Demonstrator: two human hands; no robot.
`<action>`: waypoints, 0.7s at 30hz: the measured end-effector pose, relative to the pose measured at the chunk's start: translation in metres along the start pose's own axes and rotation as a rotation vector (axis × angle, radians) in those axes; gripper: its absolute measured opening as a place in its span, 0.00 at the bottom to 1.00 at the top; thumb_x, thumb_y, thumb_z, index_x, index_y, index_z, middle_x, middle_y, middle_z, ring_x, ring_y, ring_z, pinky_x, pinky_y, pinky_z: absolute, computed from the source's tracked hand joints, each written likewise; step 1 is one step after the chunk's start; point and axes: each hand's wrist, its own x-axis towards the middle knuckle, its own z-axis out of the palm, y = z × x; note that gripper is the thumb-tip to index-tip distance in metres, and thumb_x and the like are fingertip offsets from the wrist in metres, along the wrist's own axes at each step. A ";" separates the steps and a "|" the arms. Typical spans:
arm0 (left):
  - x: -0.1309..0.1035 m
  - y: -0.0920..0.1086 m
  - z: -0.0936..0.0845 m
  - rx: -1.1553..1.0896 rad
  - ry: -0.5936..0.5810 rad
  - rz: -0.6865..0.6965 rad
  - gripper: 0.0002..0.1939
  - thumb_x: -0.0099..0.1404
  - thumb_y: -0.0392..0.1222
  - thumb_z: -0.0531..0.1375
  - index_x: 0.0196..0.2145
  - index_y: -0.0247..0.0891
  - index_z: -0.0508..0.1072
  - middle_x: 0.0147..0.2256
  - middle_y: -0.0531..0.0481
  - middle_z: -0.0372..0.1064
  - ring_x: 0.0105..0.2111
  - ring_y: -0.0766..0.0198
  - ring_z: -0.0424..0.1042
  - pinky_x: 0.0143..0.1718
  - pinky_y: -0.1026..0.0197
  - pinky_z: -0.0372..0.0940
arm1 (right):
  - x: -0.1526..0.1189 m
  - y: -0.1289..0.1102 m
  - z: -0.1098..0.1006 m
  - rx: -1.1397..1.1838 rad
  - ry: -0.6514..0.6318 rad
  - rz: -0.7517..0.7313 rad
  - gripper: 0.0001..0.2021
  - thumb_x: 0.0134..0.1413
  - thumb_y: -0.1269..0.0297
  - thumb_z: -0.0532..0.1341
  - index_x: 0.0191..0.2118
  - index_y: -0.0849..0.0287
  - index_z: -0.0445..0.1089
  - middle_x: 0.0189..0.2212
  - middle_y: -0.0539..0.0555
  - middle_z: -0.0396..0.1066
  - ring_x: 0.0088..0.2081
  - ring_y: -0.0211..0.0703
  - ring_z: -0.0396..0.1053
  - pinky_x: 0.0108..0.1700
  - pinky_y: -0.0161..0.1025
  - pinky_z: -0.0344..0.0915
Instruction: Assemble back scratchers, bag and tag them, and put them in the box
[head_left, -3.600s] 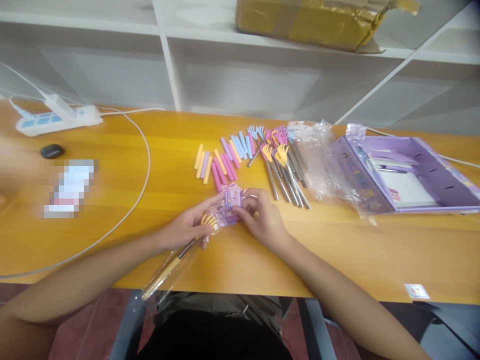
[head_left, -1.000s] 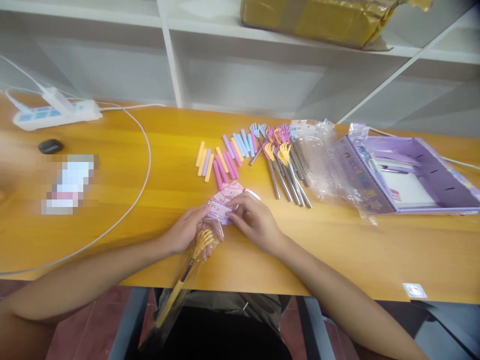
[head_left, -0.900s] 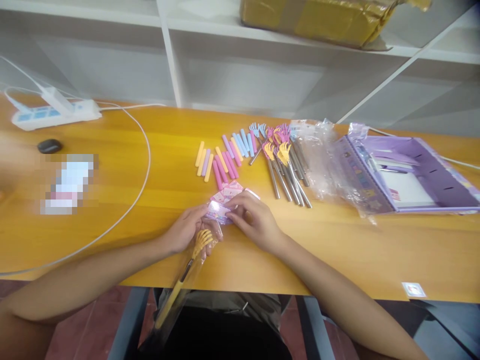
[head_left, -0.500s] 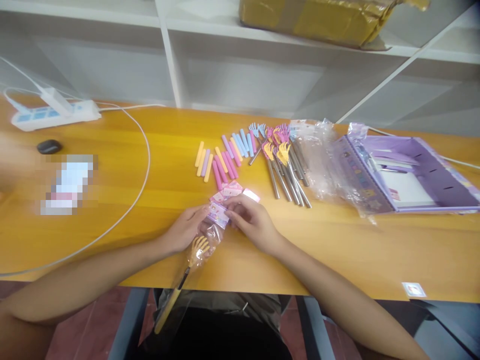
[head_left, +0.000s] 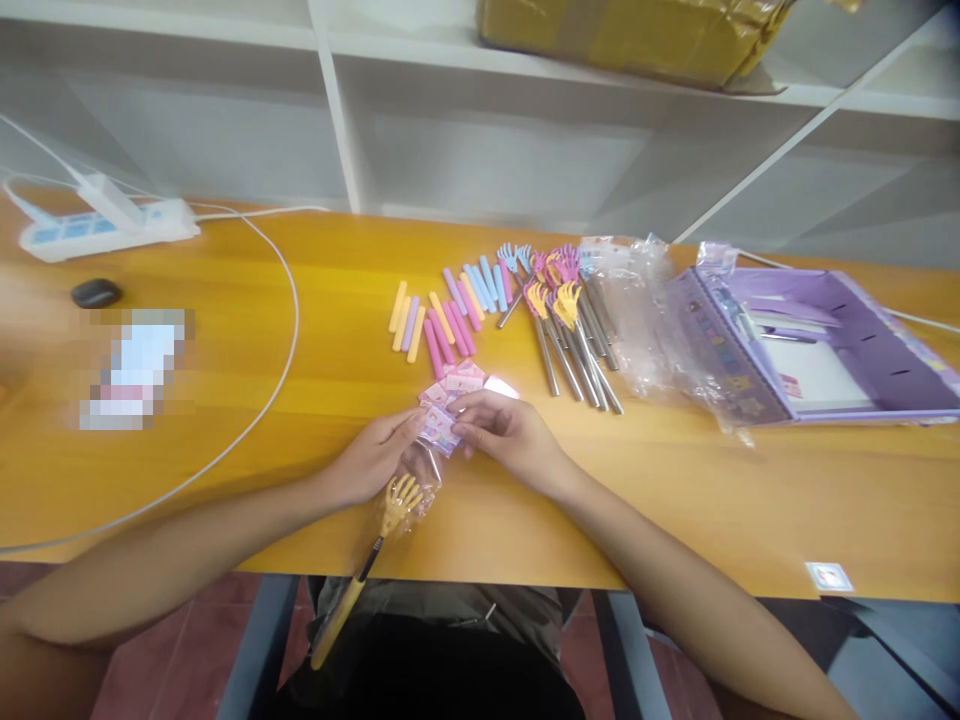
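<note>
Between my hands is a small purple printed header card (head_left: 441, 432) at the top of a clear plastic bag (head_left: 429, 478). My left hand (head_left: 375, 458) pinches the card's left side, and my right hand (head_left: 514, 438) has thumb and fingers closed on its right side. Inside the bag, a yellow hand-shaped back scratcher (head_left: 399, 502) points its claw up toward the card. Its yellow handle (head_left: 337, 622) hangs past the table edge over my lap. Just beyond my fingers lie several pink printed cards (head_left: 463, 376), partly covered by my hands.
Several coloured handle tubes (head_left: 442, 330) lie behind the cards. Right of them are metal back scratchers (head_left: 574, 345), clear bags (head_left: 641, 320) and a purple box (head_left: 814, 420). On the left are a phone (head_left: 139, 360), a mouse (head_left: 96, 292), a power strip (head_left: 112, 235) and a looping cable (head_left: 295, 320).
Both hands stay on the header card, with only a slight shift of the fingers and card. The bagged back scratcher has moved very slightly to the right.
</note>
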 end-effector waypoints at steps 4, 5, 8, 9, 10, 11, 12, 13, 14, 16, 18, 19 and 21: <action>0.002 0.002 -0.001 -0.007 -0.031 0.018 0.34 0.73 0.71 0.65 0.52 0.33 0.74 0.34 0.45 0.80 0.30 0.61 0.80 0.36 0.59 0.76 | 0.001 0.000 -0.003 -0.032 0.052 -0.016 0.24 0.56 0.45 0.78 0.47 0.57 0.77 0.29 0.47 0.77 0.27 0.35 0.74 0.34 0.37 0.73; 0.002 0.002 -0.002 -0.016 -0.046 0.028 0.34 0.73 0.70 0.65 0.53 0.33 0.74 0.35 0.45 0.80 0.32 0.60 0.80 0.38 0.59 0.75 | 0.001 -0.001 -0.004 -0.041 0.064 -0.028 0.23 0.57 0.45 0.78 0.47 0.57 0.77 0.29 0.47 0.77 0.27 0.35 0.73 0.34 0.37 0.73; 0.004 0.005 -0.006 -0.004 -0.120 0.055 0.31 0.71 0.64 0.71 0.55 0.35 0.74 0.38 0.44 0.81 0.37 0.60 0.81 0.43 0.59 0.74 | 0.000 -0.004 -0.010 -0.064 0.096 -0.072 0.23 0.59 0.45 0.77 0.48 0.58 0.77 0.29 0.47 0.76 0.26 0.34 0.72 0.34 0.36 0.73; 0.004 0.006 -0.007 0.020 -0.146 0.043 0.31 0.69 0.61 0.74 0.56 0.35 0.74 0.40 0.44 0.81 0.40 0.59 0.81 0.44 0.59 0.74 | 0.000 -0.006 -0.012 -0.071 0.106 -0.082 0.23 0.59 0.44 0.77 0.48 0.58 0.77 0.28 0.47 0.75 0.26 0.35 0.72 0.35 0.37 0.73; 0.004 0.007 -0.008 0.048 -0.175 0.018 0.32 0.67 0.56 0.77 0.58 0.36 0.73 0.42 0.44 0.81 0.42 0.59 0.82 0.46 0.59 0.74 | -0.001 -0.008 -0.014 -0.079 0.117 -0.090 0.23 0.59 0.44 0.76 0.48 0.58 0.77 0.28 0.47 0.75 0.27 0.35 0.72 0.35 0.37 0.74; 0.004 0.007 -0.009 0.074 -0.206 -0.008 0.34 0.64 0.52 0.79 0.60 0.37 0.72 0.44 0.43 0.81 0.44 0.57 0.82 0.47 0.58 0.74 | -0.002 -0.010 -0.016 -0.091 0.130 -0.095 0.24 0.59 0.43 0.76 0.48 0.58 0.77 0.28 0.47 0.75 0.27 0.36 0.72 0.35 0.38 0.74; 0.003 0.007 -0.009 0.097 -0.237 -0.029 0.35 0.63 0.48 0.80 0.61 0.38 0.71 0.46 0.43 0.80 0.45 0.57 0.82 0.48 0.57 0.74 | -0.003 -0.012 -0.018 -0.107 0.142 -0.100 0.23 0.60 0.43 0.76 0.48 0.57 0.77 0.27 0.47 0.74 0.27 0.36 0.72 0.35 0.38 0.75; 0.002 0.007 -0.009 0.115 -0.265 -0.035 0.35 0.63 0.46 0.79 0.62 0.39 0.71 0.47 0.43 0.80 0.46 0.56 0.81 0.49 0.56 0.74 | -0.003 -0.014 -0.019 -0.126 0.150 -0.106 0.23 0.60 0.43 0.76 0.47 0.57 0.77 0.28 0.47 0.74 0.28 0.36 0.72 0.35 0.38 0.75; 0.002 0.006 -0.009 0.129 -0.285 -0.022 0.35 0.65 0.45 0.79 0.63 0.40 0.70 0.47 0.43 0.80 0.46 0.56 0.81 0.49 0.56 0.74 | -0.004 -0.015 -0.020 -0.144 0.153 -0.114 0.22 0.61 0.43 0.75 0.47 0.57 0.77 0.28 0.47 0.74 0.28 0.36 0.72 0.35 0.38 0.75; 0.001 0.005 -0.007 0.142 -0.298 0.030 0.35 0.68 0.46 0.76 0.67 0.41 0.68 0.47 0.43 0.79 0.46 0.57 0.80 0.49 0.56 0.73 | -0.004 -0.016 -0.021 -0.176 0.147 -0.138 0.21 0.63 0.44 0.74 0.48 0.56 0.77 0.29 0.48 0.74 0.29 0.37 0.72 0.35 0.38 0.75; 0.000 0.005 -0.006 0.135 -0.297 0.078 0.39 0.71 0.46 0.74 0.72 0.44 0.64 0.47 0.44 0.77 0.45 0.58 0.78 0.47 0.57 0.73 | -0.003 -0.014 -0.022 -0.206 0.141 -0.164 0.19 0.65 0.46 0.72 0.48 0.56 0.77 0.30 0.48 0.74 0.30 0.37 0.72 0.35 0.38 0.74; 0.000 0.005 -0.005 0.131 -0.299 0.095 0.41 0.71 0.46 0.74 0.74 0.46 0.62 0.47 0.45 0.77 0.45 0.58 0.78 0.47 0.57 0.73 | -0.003 -0.012 -0.022 -0.226 0.147 -0.178 0.18 0.67 0.47 0.71 0.49 0.55 0.77 0.31 0.48 0.75 0.30 0.38 0.71 0.34 0.38 0.73; 0.001 0.006 -0.004 0.136 -0.306 0.115 0.42 0.71 0.46 0.73 0.75 0.46 0.61 0.46 0.46 0.76 0.45 0.58 0.77 0.47 0.57 0.73 | -0.002 -0.007 -0.022 -0.284 0.166 -0.211 0.15 0.70 0.50 0.69 0.51 0.55 0.77 0.33 0.49 0.75 0.31 0.38 0.71 0.35 0.38 0.73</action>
